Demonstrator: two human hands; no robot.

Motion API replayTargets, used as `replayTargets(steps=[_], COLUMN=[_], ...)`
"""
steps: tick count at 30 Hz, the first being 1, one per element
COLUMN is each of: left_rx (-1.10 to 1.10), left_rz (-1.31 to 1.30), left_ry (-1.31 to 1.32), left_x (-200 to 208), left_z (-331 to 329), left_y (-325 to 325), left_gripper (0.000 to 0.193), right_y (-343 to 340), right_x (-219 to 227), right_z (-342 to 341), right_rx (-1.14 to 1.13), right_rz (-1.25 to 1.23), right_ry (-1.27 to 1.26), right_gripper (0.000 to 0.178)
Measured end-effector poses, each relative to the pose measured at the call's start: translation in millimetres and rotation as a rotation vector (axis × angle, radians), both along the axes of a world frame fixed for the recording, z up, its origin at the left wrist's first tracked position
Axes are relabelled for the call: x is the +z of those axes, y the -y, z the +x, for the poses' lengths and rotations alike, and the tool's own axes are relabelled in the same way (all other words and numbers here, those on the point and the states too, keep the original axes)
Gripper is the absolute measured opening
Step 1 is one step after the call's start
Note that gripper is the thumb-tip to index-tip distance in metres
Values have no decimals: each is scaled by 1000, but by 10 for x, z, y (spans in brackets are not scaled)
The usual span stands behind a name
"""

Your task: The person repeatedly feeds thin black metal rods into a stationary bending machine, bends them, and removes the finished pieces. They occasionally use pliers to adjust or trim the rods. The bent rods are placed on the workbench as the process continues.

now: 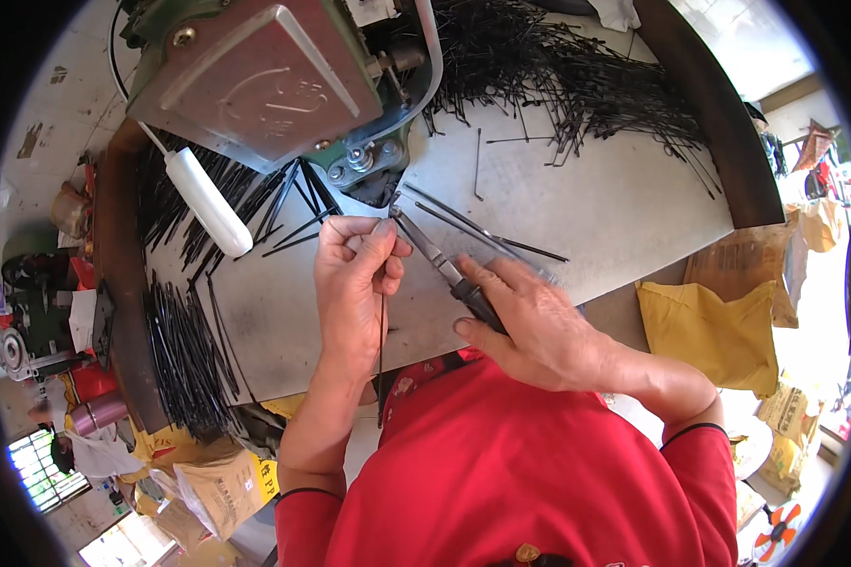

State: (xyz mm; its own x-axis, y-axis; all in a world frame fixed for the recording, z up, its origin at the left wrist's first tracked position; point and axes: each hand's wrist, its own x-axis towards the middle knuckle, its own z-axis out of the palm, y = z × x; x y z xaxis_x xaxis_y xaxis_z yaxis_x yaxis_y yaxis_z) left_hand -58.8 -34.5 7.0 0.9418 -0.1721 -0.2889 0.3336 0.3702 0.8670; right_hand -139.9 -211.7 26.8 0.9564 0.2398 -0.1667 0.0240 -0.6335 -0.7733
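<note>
My left hand [355, 269] is closed, pinching a thin dark metal rod [381, 364] between thumb and forefinger. The rod hangs down in front of the red shirt. My right hand [534, 326], slightly blurred, grips a pair of pliers [435, 257] by its black handles. The pliers' jaws point up and left and meet the rod's top end just above my left thumb; whether they clamp it I cannot tell. Right behind both hands stands the base of a green machine [373, 156] with a reddish-brown cover.
Dark rods lie in a large tangled heap [577, 80] at the far right and a bundle [187, 359] at the left. A white cylindrical handle [208, 203] hangs left of the machine. The metal tabletop [624, 203] has a raised brown rim [728, 123]. A yellow sack [709, 326] lies at the right.
</note>
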Motion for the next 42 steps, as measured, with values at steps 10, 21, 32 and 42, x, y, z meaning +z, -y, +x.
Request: replayTargets(steps=[10, 21, 32, 42], left_rx=[-103, -96, -211, -22], left_rz=[125, 243, 134, -132], left_ry=[16, 93, -128, -135], left_x=[74, -205, -229, -161], left_z=[-50, 159, 140, 23], left_y=[32, -50, -206, -12], left_gripper=[17, 20, 19, 14], right_y=[254, 311, 1148, 356], right_x=[35, 364, -5, 258], right_z=[-98, -358, -387, -30], right_rx=[5, 182, -551, -333], right_rz=[162, 19, -478, 248], right_ry=[-135, -7, 171, -125], right_gripper=[63, 69, 63, 25])
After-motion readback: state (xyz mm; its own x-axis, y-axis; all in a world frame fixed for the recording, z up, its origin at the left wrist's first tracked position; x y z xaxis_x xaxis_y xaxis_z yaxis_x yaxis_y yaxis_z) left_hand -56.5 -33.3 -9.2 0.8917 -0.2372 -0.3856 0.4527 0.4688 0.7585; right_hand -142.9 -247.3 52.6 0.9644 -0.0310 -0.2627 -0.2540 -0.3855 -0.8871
